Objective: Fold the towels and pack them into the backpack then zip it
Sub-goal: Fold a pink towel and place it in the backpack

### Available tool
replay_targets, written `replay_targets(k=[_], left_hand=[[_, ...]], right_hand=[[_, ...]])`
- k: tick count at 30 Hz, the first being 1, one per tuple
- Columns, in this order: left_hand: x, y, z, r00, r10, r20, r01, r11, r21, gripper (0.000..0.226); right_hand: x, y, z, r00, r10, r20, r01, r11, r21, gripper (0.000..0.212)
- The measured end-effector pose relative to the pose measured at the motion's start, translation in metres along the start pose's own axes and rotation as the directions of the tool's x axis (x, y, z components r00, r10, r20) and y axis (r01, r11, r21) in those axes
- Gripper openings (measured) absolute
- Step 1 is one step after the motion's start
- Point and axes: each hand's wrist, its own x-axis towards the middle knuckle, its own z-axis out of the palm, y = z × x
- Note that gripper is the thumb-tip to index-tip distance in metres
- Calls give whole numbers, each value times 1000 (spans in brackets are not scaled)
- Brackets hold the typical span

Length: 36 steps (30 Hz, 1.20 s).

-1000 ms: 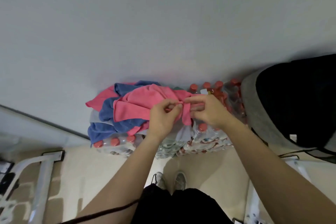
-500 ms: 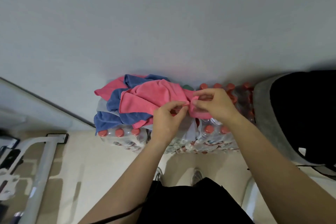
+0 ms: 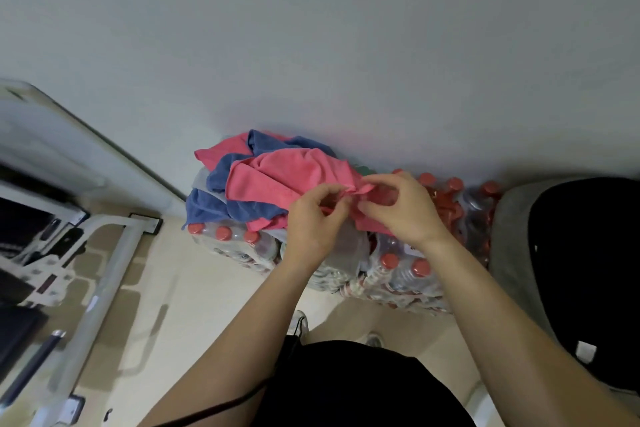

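1. The left hand (image 3: 313, 222) and right hand (image 3: 398, 210) both pinch the pink towel (image 3: 294, 180).
2. It lies on bottled-water packs (image 3: 398, 267), beside the backpack (image 3: 571, 270).
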Motion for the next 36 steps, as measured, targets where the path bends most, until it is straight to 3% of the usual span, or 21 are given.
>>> replay_targets(k=[2, 4, 6, 21, 30, 36], left_hand=[[1, 5, -1, 1000, 4, 14, -4, 1000, -13, 6], [2, 8, -3, 1000, -1, 26, 2, 999, -38, 8], [4, 10, -6, 999, -24, 39, 28, 994, -101, 11], [-5, 15, -16, 987, -163, 0, 159, 960, -231, 12], [-12, 19, -19, 993, -105, 49, 113, 962, -246, 10], [-9, 18, -27, 995, -73, 62, 83, 981, -177, 9]], right_hand=[[-1, -4, -4, 989, -143, -41, 131, 965, -225, 33], [-1, -9, -6, 958, -281, -58, 260, 937, -234, 26], [1, -15, -7, 946, -325, -1, 319, 928, -194, 14], [-6, -23, 4, 974, -220, 56, 216, 974, 68, 12], [-8, -25, 25, 989, -103, -110, 122, 975, 185, 3], [-6, -26, 17, 993, -109, -49, 116, 976, 186, 8]])
